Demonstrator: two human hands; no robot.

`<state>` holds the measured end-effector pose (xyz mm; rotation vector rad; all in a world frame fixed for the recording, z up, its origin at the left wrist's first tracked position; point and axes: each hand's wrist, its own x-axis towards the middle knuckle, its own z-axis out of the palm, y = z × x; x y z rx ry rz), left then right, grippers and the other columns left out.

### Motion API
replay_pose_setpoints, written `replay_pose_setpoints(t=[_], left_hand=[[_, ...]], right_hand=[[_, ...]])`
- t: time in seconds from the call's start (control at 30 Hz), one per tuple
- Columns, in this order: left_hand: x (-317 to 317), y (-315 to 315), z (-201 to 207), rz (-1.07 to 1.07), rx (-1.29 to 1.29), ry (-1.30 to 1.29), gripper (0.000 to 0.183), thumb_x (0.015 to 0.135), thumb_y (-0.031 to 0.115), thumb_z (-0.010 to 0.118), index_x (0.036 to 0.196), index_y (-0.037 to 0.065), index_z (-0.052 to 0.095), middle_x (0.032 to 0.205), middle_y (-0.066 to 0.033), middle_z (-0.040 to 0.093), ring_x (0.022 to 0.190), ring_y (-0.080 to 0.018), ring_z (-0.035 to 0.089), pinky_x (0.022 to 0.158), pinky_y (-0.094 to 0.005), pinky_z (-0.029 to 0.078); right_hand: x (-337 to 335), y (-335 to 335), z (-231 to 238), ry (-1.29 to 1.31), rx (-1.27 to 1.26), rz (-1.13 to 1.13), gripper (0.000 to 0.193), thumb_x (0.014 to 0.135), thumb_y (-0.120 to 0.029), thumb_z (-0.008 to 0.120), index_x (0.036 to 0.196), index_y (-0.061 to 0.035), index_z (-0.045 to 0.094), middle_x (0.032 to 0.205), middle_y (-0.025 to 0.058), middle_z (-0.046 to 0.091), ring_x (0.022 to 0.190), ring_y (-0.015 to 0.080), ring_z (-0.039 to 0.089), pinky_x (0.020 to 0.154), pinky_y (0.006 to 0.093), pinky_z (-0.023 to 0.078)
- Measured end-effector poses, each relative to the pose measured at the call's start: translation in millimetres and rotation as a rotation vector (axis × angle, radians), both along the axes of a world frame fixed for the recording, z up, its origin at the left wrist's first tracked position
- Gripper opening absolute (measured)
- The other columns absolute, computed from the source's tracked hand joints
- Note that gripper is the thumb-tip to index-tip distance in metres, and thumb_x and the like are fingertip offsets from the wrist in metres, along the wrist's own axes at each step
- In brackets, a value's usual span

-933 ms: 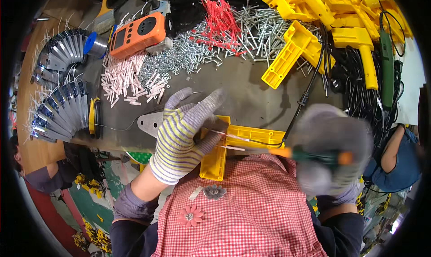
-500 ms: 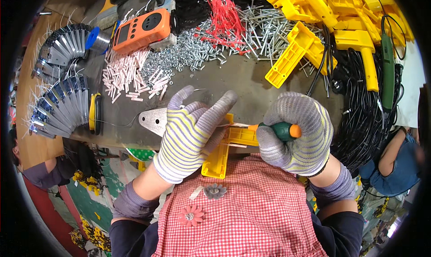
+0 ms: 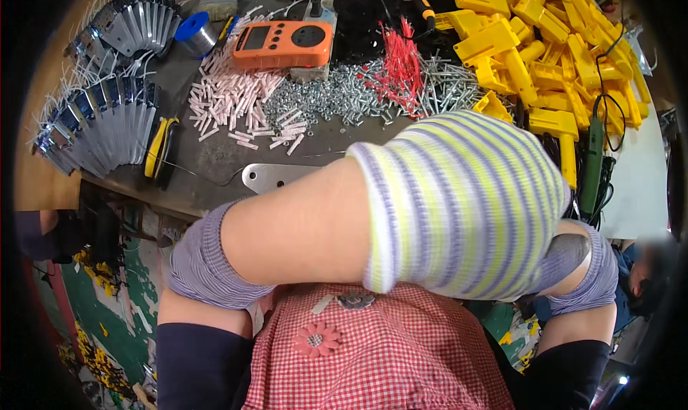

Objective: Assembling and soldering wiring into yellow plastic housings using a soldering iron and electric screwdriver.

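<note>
My left hand (image 3: 466,206), in a glove striped yellow, white and purple, reaches across to the right, close to the camera. Its back and cuff fill the middle, and most of its fingers are out of sight, so what it holds cannot be told. My right hand is hidden behind it; only the right arm with its purple sleeve (image 3: 591,267) shows. A grey metal plate with holes (image 3: 279,177) lies on the table beyond my left forearm. The screwdriver and the yellow tool casing seen earlier are hidden.
Yellow casings (image 3: 545,45) are heaped at the far right beside a green tool (image 3: 591,166). Pink sticks (image 3: 229,98), small metal nuts (image 3: 315,98), screws (image 3: 448,80) and red pieces (image 3: 403,66) lie behind an orange meter (image 3: 283,45). Yellow-black pliers (image 3: 161,152) and fanned metal blades (image 3: 104,123) lie left.
My left hand has swung from the table's front middle up and across to the right, now covering my right hand, the screwdriver and the yellow casing. The view has shifted slightly.
</note>
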<state>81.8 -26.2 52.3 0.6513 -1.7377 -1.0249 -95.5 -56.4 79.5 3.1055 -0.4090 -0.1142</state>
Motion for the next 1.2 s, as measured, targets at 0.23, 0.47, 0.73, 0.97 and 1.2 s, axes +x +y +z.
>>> replay_pose_setpoints(t=[0.23, 0.47, 0.73, 0.97, 1.2], left_hand=[[1, -9, 48, -0.19, -0.007, -0.627, 0.026, 0.087, 0.022, 0.064, 0.104, 0.003, 0.069, 0.1, -0.0158, 0.068, 0.085, -0.0344, 0.065, 0.075, -0.0401, 0.053], [47, 26, -45, 0.454, -0.245, -0.37, 0.037, 0.091, 0.019, 0.058, 0.122, 0.0, 0.06, 0.11, -0.0164, 0.067, 0.101, -0.036, 0.063, 0.092, -0.0429, 0.05], [58, 60, -67, 0.385, -0.034, -0.871, 0.077, 0.065, 0.036, 0.079, 0.133, 0.009, 0.055, 0.127, -0.0143, 0.054, 0.121, -0.0349, 0.05, 0.102, -0.0484, 0.04], [68, 84, -72, 0.667, 0.094, -1.039, 0.08, 0.061, 0.041, 0.079, 0.132, 0.012, 0.057, 0.119, -0.0109, 0.057, 0.113, -0.0328, 0.052, 0.102, -0.0496, 0.037], [20, 40, -38, 0.439, -0.205, -0.974, 0.074, 0.071, 0.057, 0.071, 0.126, 0.008, 0.06, 0.113, -0.012, 0.062, 0.111, -0.0334, 0.058, 0.107, -0.0497, 0.033]], right_hand=[[-3, 14, 14, 0.033, -0.219, 0.06, 0.017, 0.09, -0.023, 0.06, 0.092, -0.0081, 0.066, 0.09, 0.0089, 0.066, 0.081, 0.025, 0.065, 0.07, 0.0371, 0.053], [-17, -6, 6, -0.197, 0.07, -0.09, 0.012, 0.08, -0.015, 0.065, 0.091, -0.0108, 0.063, 0.087, 0.0028, 0.06, 0.082, 0.0221, 0.063, 0.072, 0.0382, 0.05], [31, -105, -118, -0.386, -0.505, -0.545, 0.011, 0.079, -0.014, 0.06, 0.089, -0.0093, 0.063, 0.093, 0.0133, 0.059, 0.091, 0.0298, 0.059, 0.076, 0.0393, 0.051], [-26, -64, -71, -0.558, 0.008, -0.365, 0.02, 0.074, -0.004, 0.062, 0.094, -0.0078, 0.063, 0.1, 0.0115, 0.06, 0.097, 0.0317, 0.058, 0.083, 0.0442, 0.05], [-89, -40, -90, -0.332, -0.184, -0.313, 0.032, 0.069, -0.012, 0.068, 0.101, -0.0116, 0.068, 0.108, 0.0038, 0.066, 0.104, 0.0278, 0.059, 0.087, 0.0423, 0.049]])
